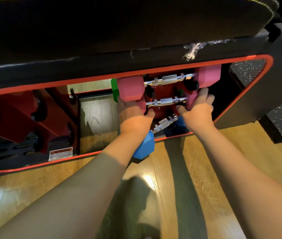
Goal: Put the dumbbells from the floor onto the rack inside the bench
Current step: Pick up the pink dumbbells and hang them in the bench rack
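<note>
Gripping the lower pink dumbbell (166, 101) by both heads, your left hand (133, 112) and right hand (199, 109) hold its bar crosswise, level with the rack (164, 90) straight ahead.

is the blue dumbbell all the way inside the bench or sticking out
Sticking out: the blue dumbbell lies slanted, near head past the red rim on the wood floor, far head inside.

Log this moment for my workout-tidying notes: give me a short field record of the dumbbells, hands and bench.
upper pink dumbbell: on the rack, highest
lower pink dumbbell: gripped at both heads
left hand: on its left head
right hand: on its right head
blue dumbbell: below, tilted, one head poking out over the floor
green dumbbell head: behind the pink ones
bench opening: red-rimmed
</note>
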Available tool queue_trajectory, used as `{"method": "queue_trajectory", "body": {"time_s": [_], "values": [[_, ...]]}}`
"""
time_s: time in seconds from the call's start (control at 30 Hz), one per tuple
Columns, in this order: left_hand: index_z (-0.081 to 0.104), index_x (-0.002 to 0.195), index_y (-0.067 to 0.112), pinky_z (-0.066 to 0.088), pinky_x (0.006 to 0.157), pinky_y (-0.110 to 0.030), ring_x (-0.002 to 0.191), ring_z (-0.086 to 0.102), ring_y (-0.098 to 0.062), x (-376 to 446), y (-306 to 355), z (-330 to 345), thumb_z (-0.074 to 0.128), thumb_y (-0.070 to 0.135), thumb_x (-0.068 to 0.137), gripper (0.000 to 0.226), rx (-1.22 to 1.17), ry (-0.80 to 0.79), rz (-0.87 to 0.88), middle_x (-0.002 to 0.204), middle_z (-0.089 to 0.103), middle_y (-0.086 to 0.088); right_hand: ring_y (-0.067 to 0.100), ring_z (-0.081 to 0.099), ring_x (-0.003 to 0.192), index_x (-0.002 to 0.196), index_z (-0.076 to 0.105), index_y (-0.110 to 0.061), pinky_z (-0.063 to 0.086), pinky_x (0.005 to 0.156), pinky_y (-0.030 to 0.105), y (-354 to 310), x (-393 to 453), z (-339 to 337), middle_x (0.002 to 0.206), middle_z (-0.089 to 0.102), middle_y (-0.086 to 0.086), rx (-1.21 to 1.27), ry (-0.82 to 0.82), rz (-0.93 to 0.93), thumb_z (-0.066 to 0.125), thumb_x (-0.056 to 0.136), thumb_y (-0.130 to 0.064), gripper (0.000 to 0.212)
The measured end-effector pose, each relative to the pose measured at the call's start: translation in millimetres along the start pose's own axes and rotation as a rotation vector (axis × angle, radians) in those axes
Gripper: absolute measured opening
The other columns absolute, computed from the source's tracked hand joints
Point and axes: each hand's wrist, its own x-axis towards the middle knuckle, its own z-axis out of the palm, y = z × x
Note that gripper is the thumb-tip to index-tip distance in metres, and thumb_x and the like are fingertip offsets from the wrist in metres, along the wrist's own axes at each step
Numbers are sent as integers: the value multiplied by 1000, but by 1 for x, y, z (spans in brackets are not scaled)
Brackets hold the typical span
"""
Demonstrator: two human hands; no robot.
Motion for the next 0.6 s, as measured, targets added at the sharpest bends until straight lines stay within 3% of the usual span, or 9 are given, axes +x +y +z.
{"method": "queue_trajectory", "body": {"time_s": [0.17,0.33,0.53,0.6], "values": [[53,75,5,38,61,-32,77,55,-31,-4,-4,2,62,48,88,45,-53,54,-18,80,58,-12,49,38,124,144,26,-5,34,102,47,-4,3,-2,143,28,25,-7,-33,-34,74,84,-22,80],[34,61,13,31,58,-33,78,55,-32,-3,-9,-3,59,54,88,56,31,23,11,65,42,-6,50,41,121,145,25,-7,36,101,49,-4,0,1,140,31,24,-18,-20,-47,73,82,-20,80],[40,63,12,34,60,-32,73,49,-27,-1,-14,-14,53,57,91,54,65,-92,29,66,44,-5,51,40,123,148,22,-6,35,103,49,-9,-2,0,142,29,26,-46,-35,-8,73,82,-22,85],[48,72,11,40,61,-33,75,54,-28,-3,-24,-19,54,60,89,52,21,-145,46,75,53,-8,50,38,125,149,18,-5,34,104,48,-11,-5,0,143,27,27,-82,-35,15,72,84,-28,88]]}}
